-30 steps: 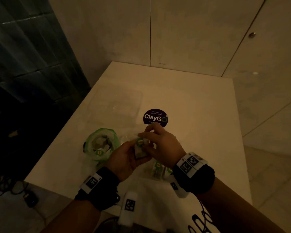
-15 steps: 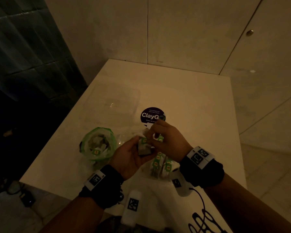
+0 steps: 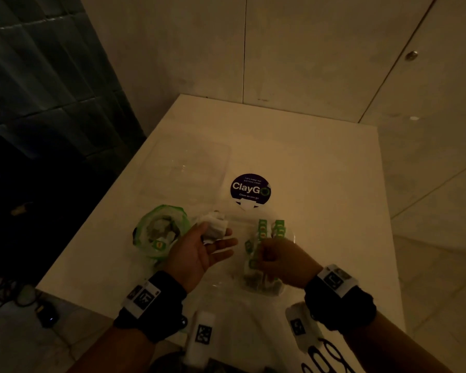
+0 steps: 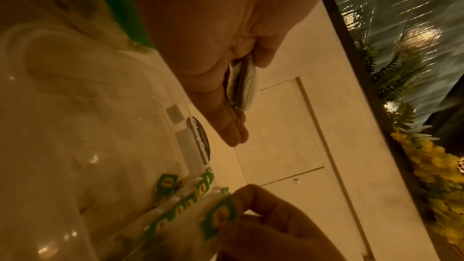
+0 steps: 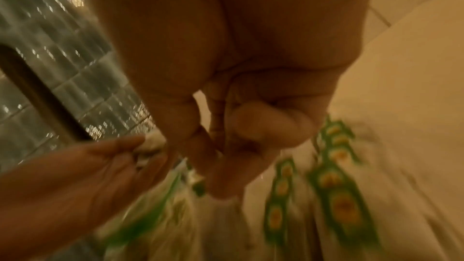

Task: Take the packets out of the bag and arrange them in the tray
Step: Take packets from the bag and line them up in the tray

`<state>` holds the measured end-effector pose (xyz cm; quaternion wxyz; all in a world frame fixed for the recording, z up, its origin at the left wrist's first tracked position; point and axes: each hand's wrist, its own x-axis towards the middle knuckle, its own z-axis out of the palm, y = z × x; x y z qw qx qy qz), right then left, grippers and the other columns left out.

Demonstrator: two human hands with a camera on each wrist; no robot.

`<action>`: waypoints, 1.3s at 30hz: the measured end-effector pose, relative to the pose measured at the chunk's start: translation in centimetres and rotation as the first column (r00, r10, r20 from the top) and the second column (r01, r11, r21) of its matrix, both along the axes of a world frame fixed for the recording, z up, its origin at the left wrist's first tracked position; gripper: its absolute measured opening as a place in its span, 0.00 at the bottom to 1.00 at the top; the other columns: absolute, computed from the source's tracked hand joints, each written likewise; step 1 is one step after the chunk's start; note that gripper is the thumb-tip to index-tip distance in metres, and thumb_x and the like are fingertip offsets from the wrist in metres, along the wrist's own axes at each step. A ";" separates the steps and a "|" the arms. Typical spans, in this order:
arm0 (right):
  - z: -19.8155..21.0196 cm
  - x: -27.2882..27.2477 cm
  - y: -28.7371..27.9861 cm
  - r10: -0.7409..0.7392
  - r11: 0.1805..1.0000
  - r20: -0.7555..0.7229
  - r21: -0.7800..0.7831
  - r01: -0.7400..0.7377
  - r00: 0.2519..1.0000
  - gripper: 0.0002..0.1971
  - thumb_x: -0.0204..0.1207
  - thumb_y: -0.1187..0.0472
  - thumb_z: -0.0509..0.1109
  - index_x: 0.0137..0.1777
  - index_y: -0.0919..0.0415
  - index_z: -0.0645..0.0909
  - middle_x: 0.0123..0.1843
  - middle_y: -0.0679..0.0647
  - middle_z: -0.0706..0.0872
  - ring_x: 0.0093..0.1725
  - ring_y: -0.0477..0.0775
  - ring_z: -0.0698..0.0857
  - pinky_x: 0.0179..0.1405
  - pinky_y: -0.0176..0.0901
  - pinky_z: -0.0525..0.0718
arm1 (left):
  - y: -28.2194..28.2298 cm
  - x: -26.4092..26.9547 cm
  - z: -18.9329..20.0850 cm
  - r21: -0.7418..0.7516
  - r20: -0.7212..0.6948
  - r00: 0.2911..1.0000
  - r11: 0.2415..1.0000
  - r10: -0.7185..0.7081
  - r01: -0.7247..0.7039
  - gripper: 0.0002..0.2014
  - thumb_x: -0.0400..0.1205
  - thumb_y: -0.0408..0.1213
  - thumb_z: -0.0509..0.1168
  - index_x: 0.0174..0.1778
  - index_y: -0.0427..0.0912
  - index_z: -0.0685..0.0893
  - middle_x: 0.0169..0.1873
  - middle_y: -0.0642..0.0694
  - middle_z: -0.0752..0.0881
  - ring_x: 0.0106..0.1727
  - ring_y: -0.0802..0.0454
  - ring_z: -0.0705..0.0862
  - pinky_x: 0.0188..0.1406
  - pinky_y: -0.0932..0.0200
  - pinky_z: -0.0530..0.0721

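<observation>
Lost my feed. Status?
Left hand holds tea bags. Right hand pinches a tea bag over the tray rows. Bag not empty. No obstruction.

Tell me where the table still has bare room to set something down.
Free: the far half of the table, beyond the ClayGo sticker, and the strip along the table's right edge, right of the packets. Crowded: the near side, where the green-rimmed bag, left hand, right hand and clear tray sit close together. A clear lid lies left of the sticker.
</observation>
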<state>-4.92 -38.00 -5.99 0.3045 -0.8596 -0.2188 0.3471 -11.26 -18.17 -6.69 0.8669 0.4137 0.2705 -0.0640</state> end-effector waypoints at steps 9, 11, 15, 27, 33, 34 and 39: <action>-2.7 -1.6 1.4 0.050 0.979 0.057 -0.198 -0.038 0.997 0.03 0.78 0.56 0.64 0.45 0.53 0.74 0.47 0.49 0.79 0.47 0.51 0.78 0.47 0.40 0.74 | 0.4 -0.4 -0.2 0.045 -0.002 1.000 0.999 -0.011 0.011 0.18 0.88 0.42 0.49 0.61 0.37 0.80 0.50 0.35 0.88 0.47 0.40 0.90 0.42 0.50 0.90; -2.7 -1.4 1.3 0.033 0.977 0.075 -0.212 -0.017 0.997 0.03 0.79 0.56 0.64 0.45 0.53 0.74 0.46 0.49 0.79 0.47 0.50 0.78 0.47 0.39 0.73 | 0.5 -0.5 -0.2 0.065 -0.011 1.000 0.998 -0.020 0.021 0.18 0.88 0.42 0.48 0.59 0.37 0.81 0.50 0.35 0.87 0.48 0.40 0.89 0.43 0.49 0.90; -2.7 -1.2 1.2 0.008 0.978 0.048 -0.207 0.003 0.999 0.10 0.76 0.58 0.66 0.34 0.49 0.73 0.36 0.43 0.76 0.46 0.48 0.78 0.45 0.37 0.72 | 0.4 -0.7 -0.4 0.095 -0.015 0.999 0.995 -0.038 0.039 0.17 0.88 0.41 0.49 0.57 0.36 0.81 0.51 0.34 0.87 0.49 0.40 0.89 0.44 0.48 0.88; 1.5 0.6 2.8 -0.297 0.944 0.021 0.155 0.290 0.955 0.07 0.77 0.51 0.70 0.51 0.51 0.78 0.41 0.45 0.83 0.33 0.41 0.81 0.31 0.32 0.75 | -1.4 -0.1 -0.2 0.331 -0.083 0.975 0.917 -0.208 0.224 0.19 0.84 0.35 0.61 0.72 0.47 0.74 0.54 0.40 0.85 0.50 0.43 0.88 0.44 0.51 0.87; 1.7 2.1 4.7 -0.140 0.983 0.251 0.154 0.103 0.958 0.12 0.74 0.52 0.73 0.56 0.45 0.79 0.50 0.46 0.79 0.42 0.46 0.79 0.37 0.31 0.73 | -2.4 0.2 0.4 0.245 -0.028 0.965 0.934 -0.262 0.261 0.22 0.84 0.24 0.52 0.70 0.49 0.76 0.61 0.43 0.86 0.53 0.43 0.88 0.55 0.49 0.87; 1.6 2.2 4.8 -0.117 0.982 0.281 0.174 0.069 0.953 0.12 0.74 0.51 0.73 0.57 0.46 0.80 0.51 0.46 0.78 0.42 0.45 0.78 0.39 0.32 0.73 | -2.4 0.3 0.5 0.228 -0.025 0.965 0.939 -0.259 0.258 0.24 0.83 0.22 0.51 0.70 0.48 0.77 0.60 0.42 0.86 0.53 0.43 0.88 0.56 0.49 0.87; 1.4 2.1 4.8 -0.009 0.963 0.360 0.256 -0.089 0.933 0.12 0.75 0.51 0.72 0.59 0.46 0.83 0.50 0.45 0.74 0.40 0.35 0.74 0.41 0.24 0.69 | -2.2 0.5 0.6 0.243 -0.017 0.975 0.945 -0.222 0.219 0.15 0.85 0.30 0.56 0.64 0.46 0.82 0.53 0.41 0.89 0.47 0.46 0.89 0.51 0.52 0.88</action>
